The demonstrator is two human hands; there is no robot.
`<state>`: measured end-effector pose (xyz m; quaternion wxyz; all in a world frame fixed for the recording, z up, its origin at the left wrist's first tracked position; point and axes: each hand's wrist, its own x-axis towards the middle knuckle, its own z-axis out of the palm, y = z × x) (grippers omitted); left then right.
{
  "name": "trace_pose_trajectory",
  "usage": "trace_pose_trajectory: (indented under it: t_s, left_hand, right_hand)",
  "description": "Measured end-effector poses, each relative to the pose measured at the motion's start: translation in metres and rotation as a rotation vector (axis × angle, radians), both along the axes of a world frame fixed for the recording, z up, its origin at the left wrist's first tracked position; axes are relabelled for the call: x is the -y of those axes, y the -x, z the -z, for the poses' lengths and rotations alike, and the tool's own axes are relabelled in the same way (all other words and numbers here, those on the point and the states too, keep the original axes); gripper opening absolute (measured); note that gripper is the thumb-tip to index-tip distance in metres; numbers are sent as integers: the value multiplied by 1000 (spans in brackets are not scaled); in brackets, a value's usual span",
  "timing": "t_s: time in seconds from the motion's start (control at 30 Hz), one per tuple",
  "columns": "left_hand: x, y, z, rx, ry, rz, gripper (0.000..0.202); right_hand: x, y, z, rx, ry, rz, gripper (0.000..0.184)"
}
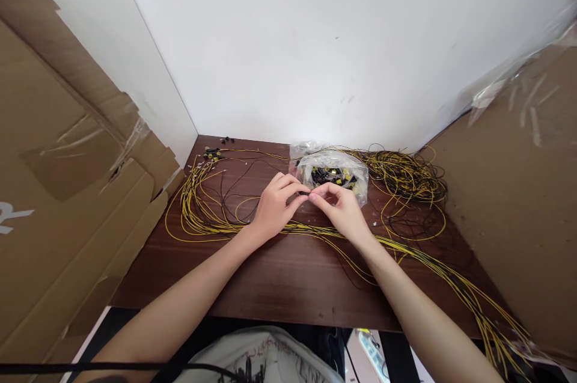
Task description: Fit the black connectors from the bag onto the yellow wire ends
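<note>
Dark wooden table (279, 278) strewn with yellow wires (202, 214), against white wall (315, 40).

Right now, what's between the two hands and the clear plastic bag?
Head view: almost nothing. The left hand and right hand pinch a small black part just in front of the plastic bag; only bare dark table shows.

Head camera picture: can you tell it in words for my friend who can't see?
Two hands, left hand and right hand, meet fingertip to fingertip over a small black piece on a dark wooden table. Yellow wires lie around them, with a clear plastic bag of small parts just behind.
</note>
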<state>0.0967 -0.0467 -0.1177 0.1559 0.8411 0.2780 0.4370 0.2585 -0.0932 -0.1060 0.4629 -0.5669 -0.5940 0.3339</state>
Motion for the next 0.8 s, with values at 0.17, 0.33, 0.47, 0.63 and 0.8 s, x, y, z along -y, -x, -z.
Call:
trace_pose_trajectory:
  t_s: [0.17, 0.33, 0.47, 0.63, 0.8]
  left_hand:
    - [0, -1, -2, 65, 64, 31, 11]
    - [-1, -1, -4, 121, 162, 71, 9]
    - [-2, -1, -6, 132, 206, 65, 9]
    - [-3, 1, -10, 159, 194, 37, 9]
    - [-4, 3, -10, 149, 123, 48, 10]
  right_hand:
    - [-3, -3, 1, -183, 117, -85, 29]
    - [-1, -1, -5, -305, 160, -109, 33]
    - [-1, -3, -7, -369, 183, -133, 32]
    - [-1, -8, -8, -450, 189, -157, 28]
    - [-1, -9, -10, -421, 172, -132, 27]
